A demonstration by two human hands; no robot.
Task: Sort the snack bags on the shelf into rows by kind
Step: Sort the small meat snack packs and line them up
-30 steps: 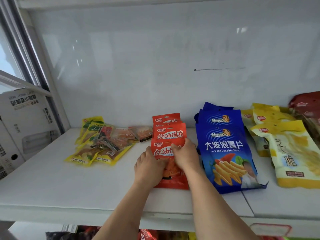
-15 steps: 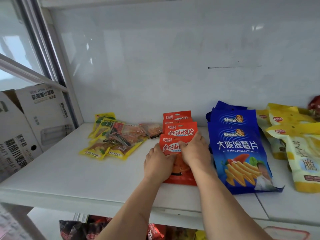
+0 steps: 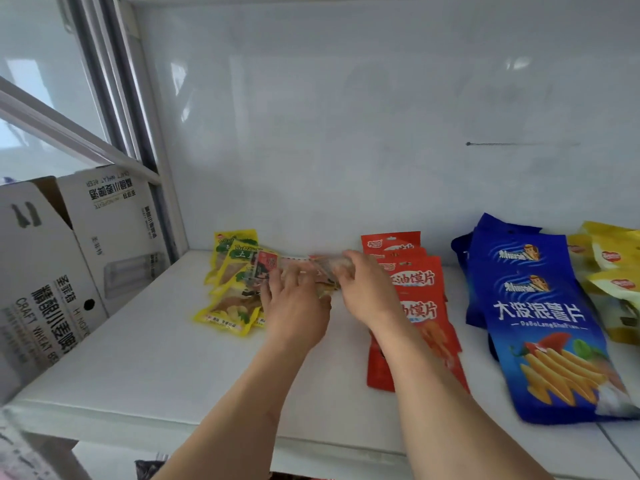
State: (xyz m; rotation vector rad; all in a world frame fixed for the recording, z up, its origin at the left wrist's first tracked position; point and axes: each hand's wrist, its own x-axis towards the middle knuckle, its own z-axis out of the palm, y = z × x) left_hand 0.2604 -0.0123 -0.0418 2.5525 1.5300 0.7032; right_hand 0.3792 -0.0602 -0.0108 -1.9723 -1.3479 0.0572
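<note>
Pinching clear packet (image 3: 327, 268) | right hand (image 3: 367, 292) grip | left hand (image 3: 298, 306) beside

Printed cardboard boxes (image 3: 52, 271) beside window frame (image 3: 104, 98)

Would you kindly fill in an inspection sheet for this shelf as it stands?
Surface: white shelf.
Job's things: red bags in an overlapping row; blue bags likewise; yellow bags at right; mixed small packets unsorted at left.
Clutter: nothing seen.
Grippers: left hand over the packets, grasp unclear; right hand pinches a clear packet.
Cables: nothing seen.
Surroundings: printed carton beside the shelf.
</note>
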